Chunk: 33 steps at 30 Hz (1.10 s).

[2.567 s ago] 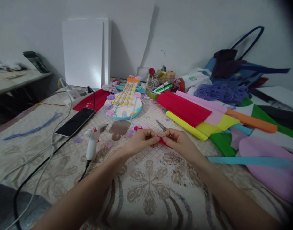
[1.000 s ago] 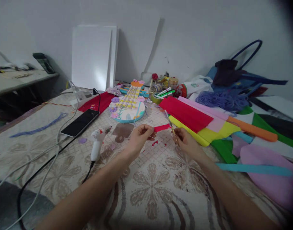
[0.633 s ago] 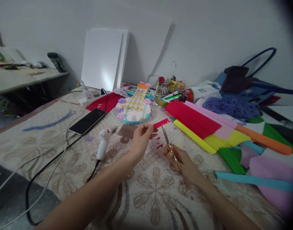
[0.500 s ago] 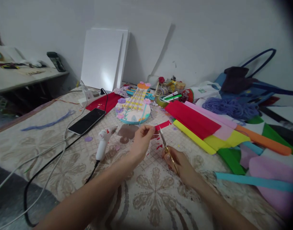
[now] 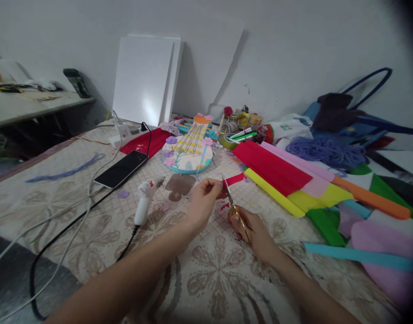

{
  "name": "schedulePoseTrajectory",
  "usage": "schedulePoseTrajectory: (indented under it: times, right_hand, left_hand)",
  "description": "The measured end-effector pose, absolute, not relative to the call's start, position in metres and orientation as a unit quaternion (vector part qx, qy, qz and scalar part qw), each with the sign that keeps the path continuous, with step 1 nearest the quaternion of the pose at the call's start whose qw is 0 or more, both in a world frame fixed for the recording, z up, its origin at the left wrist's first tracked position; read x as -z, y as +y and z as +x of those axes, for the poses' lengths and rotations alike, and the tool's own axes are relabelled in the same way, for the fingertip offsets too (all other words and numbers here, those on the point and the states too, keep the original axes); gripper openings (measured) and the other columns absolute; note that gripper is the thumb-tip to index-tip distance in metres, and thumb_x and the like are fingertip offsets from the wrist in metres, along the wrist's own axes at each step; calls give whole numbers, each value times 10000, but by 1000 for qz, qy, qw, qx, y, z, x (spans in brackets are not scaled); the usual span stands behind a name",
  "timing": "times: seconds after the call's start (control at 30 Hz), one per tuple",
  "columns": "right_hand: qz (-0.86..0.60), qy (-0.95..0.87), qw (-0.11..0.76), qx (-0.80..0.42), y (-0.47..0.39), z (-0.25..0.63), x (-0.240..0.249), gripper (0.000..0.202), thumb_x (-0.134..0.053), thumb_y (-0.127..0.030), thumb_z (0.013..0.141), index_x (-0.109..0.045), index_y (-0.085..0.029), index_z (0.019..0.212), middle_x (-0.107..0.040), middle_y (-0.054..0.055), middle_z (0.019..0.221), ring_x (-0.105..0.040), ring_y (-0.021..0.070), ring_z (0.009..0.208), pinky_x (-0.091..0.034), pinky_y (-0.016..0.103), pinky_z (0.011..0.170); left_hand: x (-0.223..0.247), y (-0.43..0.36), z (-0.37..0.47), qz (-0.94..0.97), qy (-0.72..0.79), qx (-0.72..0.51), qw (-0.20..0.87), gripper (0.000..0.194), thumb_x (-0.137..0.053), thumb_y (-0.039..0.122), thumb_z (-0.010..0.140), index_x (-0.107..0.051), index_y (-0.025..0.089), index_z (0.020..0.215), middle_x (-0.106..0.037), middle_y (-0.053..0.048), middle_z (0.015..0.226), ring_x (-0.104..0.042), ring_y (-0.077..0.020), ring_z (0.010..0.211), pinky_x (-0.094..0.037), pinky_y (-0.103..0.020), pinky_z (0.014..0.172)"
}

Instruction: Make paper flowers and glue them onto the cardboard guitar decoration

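Now raised to the strip (image 5: 235,179), scissors (image 5: 233,209) are gripped by the right fingers (image 5: 233,226), while the strip is pinched by the left fingers (image 5: 213,187), presumably for steadiness.

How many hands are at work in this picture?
2: the left hand pinches a red strip; the right hand holds gold-handled scissors. No others show.

open tablecloth (image 5: 220,274) before hands (image 5: 202,200), glue gun (image 5: 143,207) blocking left, sheets (image 5: 272,166), perhaps felt, blocking right
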State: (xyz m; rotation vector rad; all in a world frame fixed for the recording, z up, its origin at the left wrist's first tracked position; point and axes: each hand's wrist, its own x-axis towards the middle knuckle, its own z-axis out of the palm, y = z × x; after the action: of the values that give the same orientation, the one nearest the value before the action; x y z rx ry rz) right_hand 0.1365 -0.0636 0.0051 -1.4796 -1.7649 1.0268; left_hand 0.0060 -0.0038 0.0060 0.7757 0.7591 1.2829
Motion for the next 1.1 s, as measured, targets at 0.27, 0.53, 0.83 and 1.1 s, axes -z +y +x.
schedulePoseTrajectory:
  times: [0.27,0.53,0.83,1.1]
  right_hand:
    - [-555,-659,308,-404,-62,139,-1,424,-339,-593,850,-439,-216,683,-377,-31,541,-373,132,483,-324,248,442]
    - [-560,-658,302,-402,-64,140,-1,415,-350,-577,854,-436,-215,669,-383,-32,533,-386,128,469,-346,249,435]
    - [-562,-643,310,-419,-62,141,1,365,-388,-523,850,-438,-211,666,-387,-46,509,-387,111,429,-324,236,422]
    - [-593,-655,284,-372,-59,146,5,325,-385,-456,869,-472,-215,669,-440,-40,497,-419,122,422,-320,238,435]
  left_hand:
    - [-6,-4,6,342,336,-569,668,186,-651,277,725,-539,129,711,-581,5,702,-570,-91,650,-484,-276,723]
    - [-5,-3,6,345,336,-567,669,183,-652,273,718,-537,131,710,-580,9,688,-570,-95,646,-483,-281,722]
    - [-11,-4,4,348,339,-563,669,162,-635,244,724,-532,120,711,-580,8,670,-568,-91,630,-480,-267,701]
    - [-12,-2,2,361,343,-556,666,157,-635,242,729,-538,121,706,-586,-4,697,-567,-94,658,-475,-278,726]
